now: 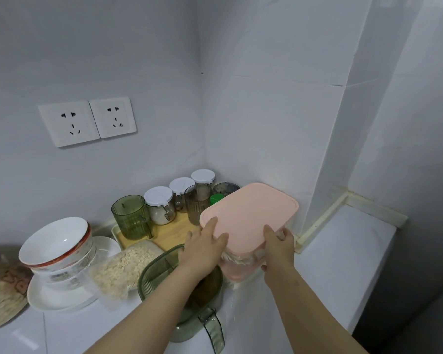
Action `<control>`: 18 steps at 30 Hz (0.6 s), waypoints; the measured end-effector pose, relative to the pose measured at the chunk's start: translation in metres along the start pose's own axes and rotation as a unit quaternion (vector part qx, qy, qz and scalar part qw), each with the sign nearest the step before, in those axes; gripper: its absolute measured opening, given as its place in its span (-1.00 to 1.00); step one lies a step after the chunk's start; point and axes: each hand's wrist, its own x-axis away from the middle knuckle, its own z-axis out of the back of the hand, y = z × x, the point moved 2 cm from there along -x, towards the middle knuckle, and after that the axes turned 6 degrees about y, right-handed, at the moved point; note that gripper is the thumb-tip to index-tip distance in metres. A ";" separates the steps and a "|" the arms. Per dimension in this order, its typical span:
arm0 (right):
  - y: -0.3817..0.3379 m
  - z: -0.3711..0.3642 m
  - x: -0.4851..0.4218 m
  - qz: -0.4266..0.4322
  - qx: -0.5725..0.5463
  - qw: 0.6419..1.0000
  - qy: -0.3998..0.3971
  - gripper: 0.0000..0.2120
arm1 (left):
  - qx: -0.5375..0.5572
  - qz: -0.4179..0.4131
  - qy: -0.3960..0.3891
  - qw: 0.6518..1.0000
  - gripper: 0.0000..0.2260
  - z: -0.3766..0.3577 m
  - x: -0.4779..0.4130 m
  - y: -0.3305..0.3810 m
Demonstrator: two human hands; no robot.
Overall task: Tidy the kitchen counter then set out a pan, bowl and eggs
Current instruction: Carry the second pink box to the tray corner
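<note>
Pink-lidded container [251, 213]: left hand [205, 242] and right hand [279, 242] grips pinch its near edge. A careless swing could topple the spice jars [161, 203].

A home kitchen corner: a white counter [343, 251] meets glossy tiled walls [266, 111] with twin wall sockets [87, 122] on the left. Stacked bowls [56, 244] sit on a plate at near left, lidded seasoning jars [160, 205] stand on a wooden tray [174, 233] at the far side, and a bag of oats [120, 269] lies between them.
</note>
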 end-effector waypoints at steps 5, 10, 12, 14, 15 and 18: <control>0.006 -0.008 0.018 0.021 0.021 1.000 0.001 -0.53 | 0.048 -0.004 -0.010 0.999 -0.55 0.005 -0.001 -0.003; 0.012 -0.008 0.027 0.041 0.043 0.998 0.014 -0.52 | 0.059 0.001 -0.008 0.998 -0.53 0.011 -0.002 -0.001; 0.014 -0.007 0.027 0.039 0.045 0.998 0.017 -0.51 | 0.066 0.005 -0.006 0.998 -0.54 0.011 -0.002 -0.002; 0.017 -0.008 0.026 0.037 0.055 0.997 0.025 -0.50 | 0.063 0.011 -0.005 0.998 -0.54 0.011 -0.001 -0.002; 0.017 -0.008 0.027 0.037 0.057 0.997 0.028 -0.50 | 0.057 0.011 -0.005 0.998 -0.54 0.010 -0.001 -0.002; 0.013 -0.007 0.027 0.039 0.038 0.998 0.017 -0.48 | 0.069 0.004 -0.017 0.997 -0.49 0.009 0.000 -0.003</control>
